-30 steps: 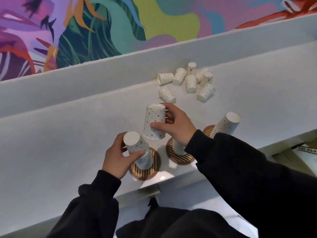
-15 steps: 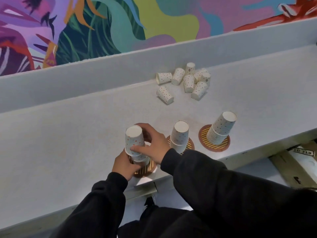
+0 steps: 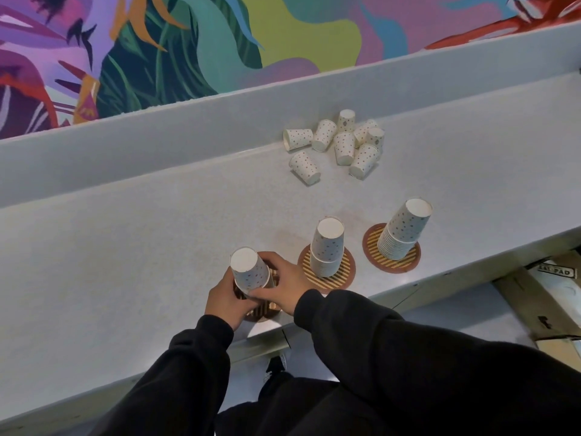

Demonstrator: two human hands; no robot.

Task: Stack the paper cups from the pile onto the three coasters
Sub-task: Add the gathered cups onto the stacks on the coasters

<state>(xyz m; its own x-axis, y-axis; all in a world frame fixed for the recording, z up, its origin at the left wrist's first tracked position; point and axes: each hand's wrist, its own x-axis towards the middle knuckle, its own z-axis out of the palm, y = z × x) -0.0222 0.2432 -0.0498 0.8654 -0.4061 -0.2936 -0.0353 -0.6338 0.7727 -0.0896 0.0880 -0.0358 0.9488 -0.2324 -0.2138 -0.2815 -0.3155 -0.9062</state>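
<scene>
A pile of dotted white paper cups lies on its sides at the back of the grey counter. Three striped round coasters sit near the front edge. The right coaster carries a tall upside-down stack. A shorter stack stands on the middle coaster. On the left coaster, mostly hidden, stands the left stack. My left hand grips its lower left side and my right hand curls round its lower right side.
The grey counter has a raised back ledge under a colourful mural. Its front edge runs just below the coasters. A cardboard box sits lower right, beyond the edge.
My right hand brought a cup from above the middle coaster over to the left stack and set it on top. Both hands now hold that stack lower down. The camera view shifted slightly.
</scene>
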